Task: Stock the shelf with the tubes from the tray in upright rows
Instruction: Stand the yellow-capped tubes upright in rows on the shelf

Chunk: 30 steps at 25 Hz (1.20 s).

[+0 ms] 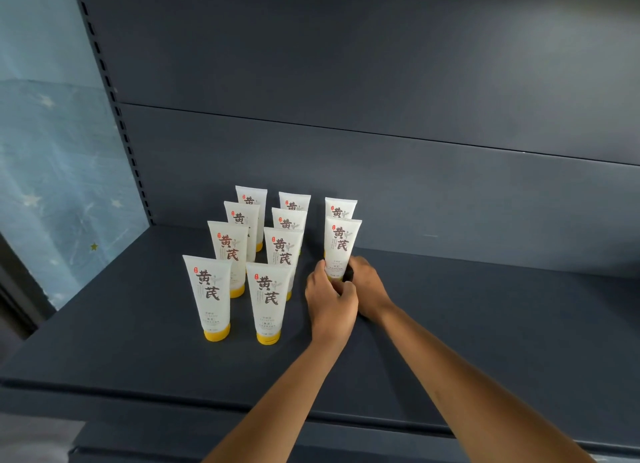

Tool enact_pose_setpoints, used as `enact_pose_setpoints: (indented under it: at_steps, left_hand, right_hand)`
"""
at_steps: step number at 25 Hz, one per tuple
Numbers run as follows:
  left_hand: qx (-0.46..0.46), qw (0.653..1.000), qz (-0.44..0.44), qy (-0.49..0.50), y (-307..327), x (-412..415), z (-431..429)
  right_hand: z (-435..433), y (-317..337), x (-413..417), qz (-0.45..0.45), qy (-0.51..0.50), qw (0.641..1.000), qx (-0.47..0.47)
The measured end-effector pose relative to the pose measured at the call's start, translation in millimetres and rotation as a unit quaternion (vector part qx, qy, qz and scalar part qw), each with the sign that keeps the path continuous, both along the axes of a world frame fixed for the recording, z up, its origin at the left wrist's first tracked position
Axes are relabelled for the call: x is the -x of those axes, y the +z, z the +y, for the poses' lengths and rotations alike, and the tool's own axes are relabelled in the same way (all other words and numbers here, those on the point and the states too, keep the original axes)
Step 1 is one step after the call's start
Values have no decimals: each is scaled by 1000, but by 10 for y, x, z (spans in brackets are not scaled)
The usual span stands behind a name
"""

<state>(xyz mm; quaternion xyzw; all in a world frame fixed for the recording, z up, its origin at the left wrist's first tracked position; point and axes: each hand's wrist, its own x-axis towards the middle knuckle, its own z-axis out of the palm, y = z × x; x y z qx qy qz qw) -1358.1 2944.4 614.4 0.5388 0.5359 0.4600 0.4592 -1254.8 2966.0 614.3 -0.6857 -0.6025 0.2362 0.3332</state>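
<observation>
**Third row takes shape on the shelf**

Two bare hands close round the foot of a white tube (pixel 343 244) on the dark shelf (pixel 485 324). The left hand (pixel 330 300) curls in at its near-left side and the right hand (pixel 369 286) cups it from the right, so the tube's base is hidden between them. The low, two-sided grip looks meant to seat the tube squarely and stop its tall body tipping as it is placed. It stands upright, label forward, just in front of the rear tube (pixel 340 208) and in line with it, making the right-hand row two deep.

To the left stand two rows of four, headed by the left front tube (pixel 209 293) and the middle front tube (pixel 268 298). Each that shows its base rests on a yellow cap (pixel 217 333), crimped end up, since the flat cap gives the only steady footing. The rows run front to back with gaps between them, probably so that every label faces outward and a hand can reach in.

With ten tubes up, the job appears well past its middle if the right-hand row is to match its neighbours. The tray is out of view. A slotted upright (pixel 114 109) edges the back panel (pixel 381 64).
</observation>
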Motion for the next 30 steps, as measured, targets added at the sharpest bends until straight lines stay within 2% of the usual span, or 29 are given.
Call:
enact_pose_setpoints:
  at_steps: [16,26,30]
  left_hand:
    - [-32,999,15,28,-58,-67,-27]
    - [-21,999,16,30,-56,-49,-24]
    - [-14,1000,6,27,-33,-27,-39]
  right_hand:
    - [162,-44,-84,-22,8,999,44]
    - [143,32,-17,-38,-7,997,70]
    - [107,-22,-37,-30,-24,998,48]
